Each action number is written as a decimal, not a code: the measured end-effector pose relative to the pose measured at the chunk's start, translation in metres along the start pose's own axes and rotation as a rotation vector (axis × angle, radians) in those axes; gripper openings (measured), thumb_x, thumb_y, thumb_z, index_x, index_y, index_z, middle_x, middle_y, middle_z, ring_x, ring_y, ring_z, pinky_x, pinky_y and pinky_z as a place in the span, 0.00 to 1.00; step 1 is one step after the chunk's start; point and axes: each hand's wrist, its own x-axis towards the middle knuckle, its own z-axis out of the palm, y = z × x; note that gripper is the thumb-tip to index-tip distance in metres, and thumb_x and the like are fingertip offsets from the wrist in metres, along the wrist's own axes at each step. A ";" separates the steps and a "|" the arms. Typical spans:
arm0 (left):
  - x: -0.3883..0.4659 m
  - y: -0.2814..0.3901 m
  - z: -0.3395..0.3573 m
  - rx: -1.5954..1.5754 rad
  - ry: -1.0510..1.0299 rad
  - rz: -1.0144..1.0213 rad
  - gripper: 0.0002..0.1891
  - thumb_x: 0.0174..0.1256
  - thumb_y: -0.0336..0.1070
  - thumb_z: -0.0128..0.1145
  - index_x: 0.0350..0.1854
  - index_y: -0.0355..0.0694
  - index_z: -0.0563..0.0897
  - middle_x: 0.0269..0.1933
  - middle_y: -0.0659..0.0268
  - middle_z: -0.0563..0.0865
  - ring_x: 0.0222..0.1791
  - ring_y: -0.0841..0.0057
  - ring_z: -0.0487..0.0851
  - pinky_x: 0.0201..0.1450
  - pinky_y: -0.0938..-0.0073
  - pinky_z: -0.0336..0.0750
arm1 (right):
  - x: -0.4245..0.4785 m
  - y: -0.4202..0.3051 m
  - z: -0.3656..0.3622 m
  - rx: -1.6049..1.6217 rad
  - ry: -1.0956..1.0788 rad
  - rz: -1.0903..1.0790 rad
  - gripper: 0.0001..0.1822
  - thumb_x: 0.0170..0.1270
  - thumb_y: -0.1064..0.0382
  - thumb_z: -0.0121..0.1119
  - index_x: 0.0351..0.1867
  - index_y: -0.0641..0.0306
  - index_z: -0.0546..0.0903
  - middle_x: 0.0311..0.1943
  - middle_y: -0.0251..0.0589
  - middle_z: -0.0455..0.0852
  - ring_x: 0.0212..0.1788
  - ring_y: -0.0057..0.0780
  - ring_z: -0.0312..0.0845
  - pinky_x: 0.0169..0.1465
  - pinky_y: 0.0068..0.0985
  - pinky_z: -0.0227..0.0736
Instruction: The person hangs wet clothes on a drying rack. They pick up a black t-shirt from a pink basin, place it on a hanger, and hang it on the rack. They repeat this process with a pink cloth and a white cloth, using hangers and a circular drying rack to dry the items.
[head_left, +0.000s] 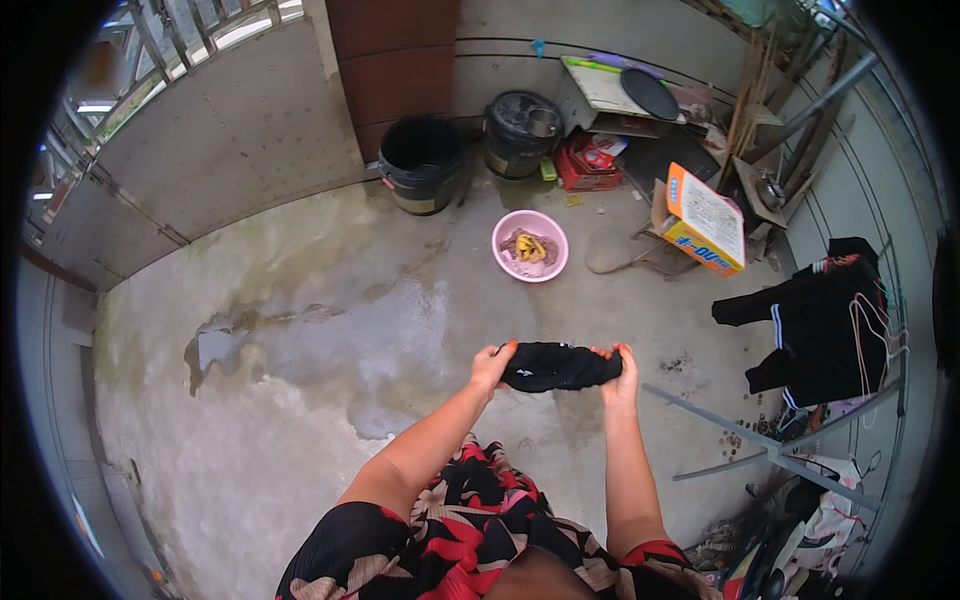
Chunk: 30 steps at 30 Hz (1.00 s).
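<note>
A black piece of cloth (559, 367) with small white marks is stretched level between my two hands, out in front of my body. My left hand (491, 366) grips its left end, thumb on top. At the other end my right hand (621, 371) holds the fabric with fingers curled around it. Whether the cloth is a garment I cannot tell. Beyond it, on the concrete floor, stands a pink plastic basin (553, 276) with a yellow item (529, 246) and brownish wet-looking cloth (551, 251) inside.
Two black buckets (421, 169) (523, 135) stand by the wall. An orange and yellow cardboard box (705, 225) sits at the right. Dark clothes (825, 330) hang on a drying rack, whose grey metal legs (772, 450) spread near my right arm. A wet patch (375, 337) covers floor to the left.
</note>
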 end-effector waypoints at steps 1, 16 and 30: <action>-0.010 -0.003 0.009 -0.202 -0.070 -0.167 0.26 0.55 0.60 0.63 0.46 0.43 0.79 0.42 0.69 0.85 0.38 0.74 0.84 0.42 0.62 0.80 | -0.020 -0.017 -0.001 0.045 -0.084 -0.057 0.04 0.62 0.64 0.53 0.32 0.61 0.73 0.23 0.41 0.74 0.30 0.36 0.74 0.56 0.43 0.71; -0.208 -0.020 0.205 -0.311 -0.826 0.136 0.30 0.59 0.62 0.58 0.51 0.38 0.78 0.48 0.61 0.84 0.51 0.69 0.81 0.59 0.64 0.72 | -0.261 -0.132 -0.207 -0.303 -0.107 -0.033 0.25 0.52 0.74 0.48 0.56 0.63 0.72 0.53 0.42 0.76 0.53 0.35 0.76 0.50 0.36 0.77; -0.295 -0.042 0.321 0.269 -1.279 0.295 0.27 0.55 0.45 0.69 0.53 0.39 0.73 0.45 0.66 0.82 0.46 0.78 0.80 0.52 0.76 0.74 | -0.372 -0.249 -0.231 -0.172 0.046 -0.528 0.07 0.61 0.64 0.56 0.40 0.61 0.78 0.36 0.30 0.82 0.38 0.18 0.78 0.43 0.20 0.73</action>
